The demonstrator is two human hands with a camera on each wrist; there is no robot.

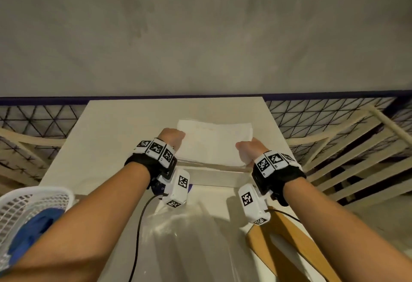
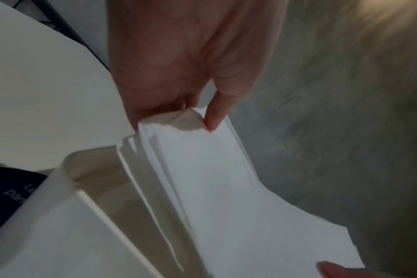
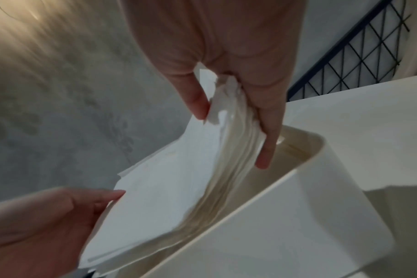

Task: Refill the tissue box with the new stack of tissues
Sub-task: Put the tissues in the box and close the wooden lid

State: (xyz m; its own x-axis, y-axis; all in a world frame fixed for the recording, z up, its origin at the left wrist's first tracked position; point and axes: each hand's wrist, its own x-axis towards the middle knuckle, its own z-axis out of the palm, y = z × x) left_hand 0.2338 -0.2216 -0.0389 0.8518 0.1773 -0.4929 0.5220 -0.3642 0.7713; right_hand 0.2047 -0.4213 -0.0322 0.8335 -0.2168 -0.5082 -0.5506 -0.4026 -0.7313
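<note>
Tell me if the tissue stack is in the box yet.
Partly in: both hands hold the tissue stack, lower edge inside the open box.

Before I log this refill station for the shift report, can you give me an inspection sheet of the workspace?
Surface: white table, bare at the far left.
Job's things: tissue stack held over the open white tissue box, lower edge at its rim.
Clutter: white mesh basket holding something blue; clear plastic wrap; wooden piece.
Grippers: left hand and right hand each pinch an end of the stack.
Cables: black cable from the left wrist.
Surroundings: grey wall; mesh fence.
</note>
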